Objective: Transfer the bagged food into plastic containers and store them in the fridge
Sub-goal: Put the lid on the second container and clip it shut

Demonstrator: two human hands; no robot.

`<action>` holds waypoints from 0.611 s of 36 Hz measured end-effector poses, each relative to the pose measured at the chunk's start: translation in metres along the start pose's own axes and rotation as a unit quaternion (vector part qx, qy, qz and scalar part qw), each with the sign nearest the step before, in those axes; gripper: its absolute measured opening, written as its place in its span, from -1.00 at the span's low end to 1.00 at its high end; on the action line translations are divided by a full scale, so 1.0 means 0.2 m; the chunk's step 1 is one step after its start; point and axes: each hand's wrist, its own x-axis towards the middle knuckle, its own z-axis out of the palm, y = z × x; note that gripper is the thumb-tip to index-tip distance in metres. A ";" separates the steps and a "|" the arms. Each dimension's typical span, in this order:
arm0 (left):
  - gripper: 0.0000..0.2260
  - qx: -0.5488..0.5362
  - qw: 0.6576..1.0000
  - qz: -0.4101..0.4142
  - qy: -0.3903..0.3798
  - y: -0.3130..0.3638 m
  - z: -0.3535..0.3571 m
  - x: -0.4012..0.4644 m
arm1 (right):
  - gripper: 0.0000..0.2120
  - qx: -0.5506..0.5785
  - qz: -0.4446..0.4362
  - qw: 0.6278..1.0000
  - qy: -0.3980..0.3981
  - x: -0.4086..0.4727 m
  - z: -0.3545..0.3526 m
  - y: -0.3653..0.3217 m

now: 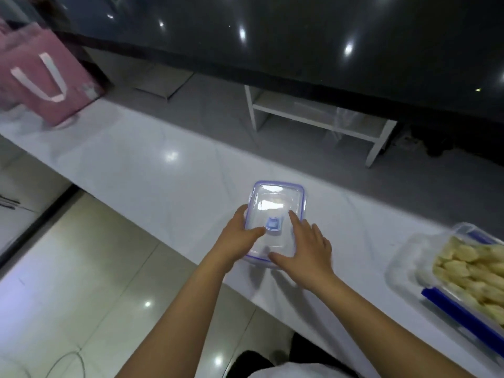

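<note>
Two hands meet on a clear box (274, 214) at the centre of the frame. The left hand (240, 241) grips the box's left edge, thumb curled over the lid and the other fingers wrapped down the side. The right hand (306, 248) lies flat on the lid, fingers straight and spread, thumb along the near edge. The lid (270, 205) has a pale blue rim and a small blue valve in its middle; what is inside cannot be told through the glare. The box sits on a white counter (152, 165) that runs from upper left to lower right. At the lower right edge stands a second box (469, 271), open, filled with pale yellow food, its blue clips showing. A pink bag (41, 85) with white handles stands at the upper left.
</note>
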 end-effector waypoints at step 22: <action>-0.57 -0.179 0.930 0.096 -0.305 0.14 0.11 -0.27 | -0.19 0.405 0.106 0.902 0.101 -0.29 -0.36 -0.10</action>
